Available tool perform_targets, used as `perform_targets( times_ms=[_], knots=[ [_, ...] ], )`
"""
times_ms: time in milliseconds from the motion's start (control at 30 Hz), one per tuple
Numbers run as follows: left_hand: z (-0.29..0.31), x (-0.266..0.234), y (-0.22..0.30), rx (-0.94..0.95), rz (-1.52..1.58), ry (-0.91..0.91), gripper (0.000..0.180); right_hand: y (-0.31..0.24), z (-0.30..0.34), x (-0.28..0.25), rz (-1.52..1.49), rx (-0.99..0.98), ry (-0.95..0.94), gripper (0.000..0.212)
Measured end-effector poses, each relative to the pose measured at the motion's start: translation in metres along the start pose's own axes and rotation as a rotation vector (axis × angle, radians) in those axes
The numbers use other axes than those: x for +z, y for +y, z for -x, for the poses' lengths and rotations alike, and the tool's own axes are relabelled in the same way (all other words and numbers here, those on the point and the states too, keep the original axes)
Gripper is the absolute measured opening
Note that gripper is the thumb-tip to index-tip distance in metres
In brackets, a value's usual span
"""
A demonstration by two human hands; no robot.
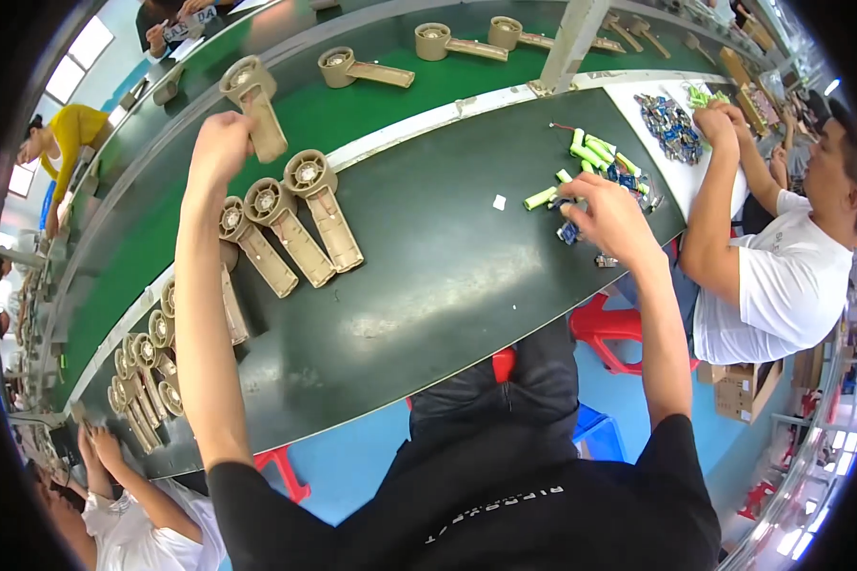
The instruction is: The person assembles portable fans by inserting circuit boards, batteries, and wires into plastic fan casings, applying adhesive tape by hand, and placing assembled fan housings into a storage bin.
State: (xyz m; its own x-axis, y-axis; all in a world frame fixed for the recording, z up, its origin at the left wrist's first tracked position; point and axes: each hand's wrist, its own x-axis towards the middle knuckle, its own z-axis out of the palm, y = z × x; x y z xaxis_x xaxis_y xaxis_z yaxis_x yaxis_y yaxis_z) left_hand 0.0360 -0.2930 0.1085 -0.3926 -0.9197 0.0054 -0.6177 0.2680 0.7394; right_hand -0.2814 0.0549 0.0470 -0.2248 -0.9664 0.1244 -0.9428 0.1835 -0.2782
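My left hand (224, 147) is closed on the edge of a tan handheld fan housing (269, 128), a round head with a long open handle, over the near edge of the green conveyor. Below it, several similar fan housings (281, 224) lie in a slanting row on the dark table. Over to the right, my right hand (611, 217) bends its fingers down, thumb and fingertips at a small blue circuit board (568, 231). Right beside that hand lie several light green battery cells (590, 150) with wires and more blue boards, partly hidden by the fingers.
Along the far side runs a green conveyor belt (305, 119) carrying more fan housings (433, 43). A metal post (573, 48) rises at its rim. A small white square (499, 202) lies mid-table. At right, a co-worker (771, 257) sits by a heap of boards (671, 128).
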Motion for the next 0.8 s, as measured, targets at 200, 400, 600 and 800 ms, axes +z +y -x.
perform_targets(
  times_ms=[200,400,600,800],
  knots=[
    [0.193,0.044,0.032,0.132,0.118,-0.185,0.014,0.013,0.002,-0.043,-0.536,0.315,0.152,0.022],
    [0.243,0.13,0.014,-0.016,0.23,-0.172,0.017,-0.04,-0.001,-0.05,-1.103,0.154,0.193,0.025],
    [0.26,0.134,0.024,0.075,0.092,0.153,0.024,-0.088,0.001,-0.017,-1.354,-0.023,-0.155,0.031],
    [0.265,0.095,0.041,0.559,0.412,0.048,0.039,-0.14,0.001,0.015,-1.746,-0.102,-0.591,0.019]
  ],
)
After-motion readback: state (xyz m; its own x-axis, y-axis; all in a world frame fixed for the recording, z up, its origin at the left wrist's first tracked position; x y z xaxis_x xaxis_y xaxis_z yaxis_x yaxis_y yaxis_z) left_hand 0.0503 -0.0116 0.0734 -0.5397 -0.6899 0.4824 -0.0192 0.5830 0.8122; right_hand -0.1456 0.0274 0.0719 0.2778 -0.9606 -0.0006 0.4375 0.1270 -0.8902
